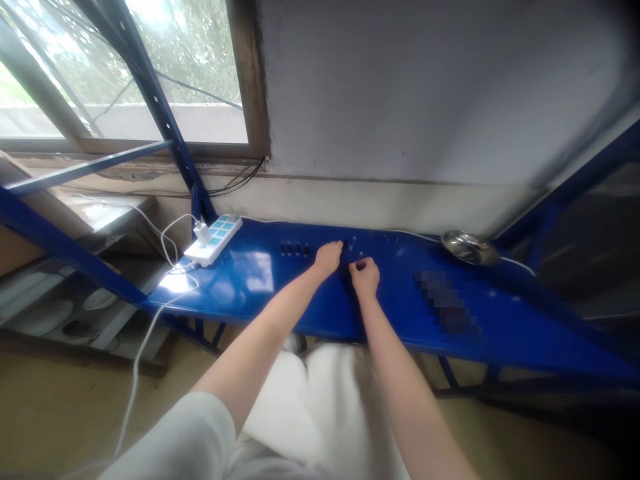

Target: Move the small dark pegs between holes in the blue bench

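Note:
My left hand (329, 259) is closed in a pinch low over the blue tabletop, with a small dark piece (344, 246) at its fingertips. Close beside it, my right hand (366, 277) is also closed, thumb and fingers together; what lies between them is too small to make out. Just left of my left hand, several small dark cylindrical pieces (298, 250) stand in a short row. A few tiny clear pieces (353, 242) lie beyond my fingertips.
A white power strip (214, 241) with a plug and cable sits at the table's left end. Toward the right are a shiny metal dish (469, 247) and a dark pixelated object (447, 303). Blue frame posts (150, 87) rise at the sides; a wall stands behind.

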`<state>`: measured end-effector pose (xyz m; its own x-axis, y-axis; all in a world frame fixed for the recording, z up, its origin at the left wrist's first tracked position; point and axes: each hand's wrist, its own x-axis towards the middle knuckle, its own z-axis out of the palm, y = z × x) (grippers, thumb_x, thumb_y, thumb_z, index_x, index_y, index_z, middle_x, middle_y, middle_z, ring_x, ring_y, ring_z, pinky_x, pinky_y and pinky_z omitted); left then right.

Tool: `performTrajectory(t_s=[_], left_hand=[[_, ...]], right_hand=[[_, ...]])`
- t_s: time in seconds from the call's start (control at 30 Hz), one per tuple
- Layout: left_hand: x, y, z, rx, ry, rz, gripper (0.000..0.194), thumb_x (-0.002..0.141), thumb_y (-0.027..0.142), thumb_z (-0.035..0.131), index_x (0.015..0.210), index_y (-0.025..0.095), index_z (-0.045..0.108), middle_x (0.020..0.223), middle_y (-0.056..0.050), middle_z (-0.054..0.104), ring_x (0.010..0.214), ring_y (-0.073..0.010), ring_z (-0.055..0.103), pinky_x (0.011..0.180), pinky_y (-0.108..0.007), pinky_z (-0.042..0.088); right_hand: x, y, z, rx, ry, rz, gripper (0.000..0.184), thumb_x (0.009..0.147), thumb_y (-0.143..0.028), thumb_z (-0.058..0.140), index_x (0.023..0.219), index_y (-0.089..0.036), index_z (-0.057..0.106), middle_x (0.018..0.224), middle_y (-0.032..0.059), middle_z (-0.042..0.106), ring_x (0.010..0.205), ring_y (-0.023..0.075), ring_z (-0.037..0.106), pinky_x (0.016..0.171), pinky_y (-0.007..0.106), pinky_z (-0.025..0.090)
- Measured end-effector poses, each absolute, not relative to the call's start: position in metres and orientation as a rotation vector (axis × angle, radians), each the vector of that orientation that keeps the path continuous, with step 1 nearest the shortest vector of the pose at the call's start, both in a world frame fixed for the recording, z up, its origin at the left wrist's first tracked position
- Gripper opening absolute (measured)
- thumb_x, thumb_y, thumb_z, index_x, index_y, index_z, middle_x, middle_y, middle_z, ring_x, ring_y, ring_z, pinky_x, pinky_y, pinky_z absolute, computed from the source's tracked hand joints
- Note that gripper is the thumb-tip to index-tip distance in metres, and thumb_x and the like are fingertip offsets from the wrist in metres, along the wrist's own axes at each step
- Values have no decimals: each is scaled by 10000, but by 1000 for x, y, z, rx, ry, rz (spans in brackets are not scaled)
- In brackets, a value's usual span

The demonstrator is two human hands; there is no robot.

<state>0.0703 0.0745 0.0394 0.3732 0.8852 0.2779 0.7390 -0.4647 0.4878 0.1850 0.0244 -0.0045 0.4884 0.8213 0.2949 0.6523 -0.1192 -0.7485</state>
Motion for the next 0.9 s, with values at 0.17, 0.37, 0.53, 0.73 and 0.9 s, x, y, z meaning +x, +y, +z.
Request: performTrajectory(t_s=[0.17,0.37,0.53,0.73,0.9], left_hand=[[64,69,43,2258,1331,960,126,824,150,463,862,171,581,855,-86,618,788,-203,578,726,-303,431],[53,59,61,2204,1235,1022,97,803,156,508,837,183,596,819,-58,634,762,-168,572,722,-274,429],[44,55,70,2293,1175,955,130,797,128,499,846,180,609,843,-64,633,776,-175,569,730,-279,429],[35,50,76,2282,1161,984,119,786,125,510,826,173,611,821,-65,631,754,-180,569,723,-287,431],[35,43,85,2390,1158,878,156,803,143,479,871,180,614,870,-61,632,797,-173,567,751,-275,432]], right_hand=[[184,25,-6,-1855,-1295,179,102,706,-294,512,722,-196,490,769,56,598,766,200,511,698,289,371],[182,25,-5,-1850,-1410,95,96,735,-282,497,720,-190,520,784,65,629,768,208,521,718,299,369],[179,23,-3,-1806,-1546,-15,118,757,-275,470,733,-181,539,784,71,636,767,214,522,725,308,361],[177,23,-5,-1812,-1601,-62,134,772,-273,459,742,-174,544,768,70,626,760,208,516,728,312,349],[177,23,-5,-1811,-1649,-101,128,771,-262,455,736,-175,543,746,67,612,762,210,510,729,318,341]])
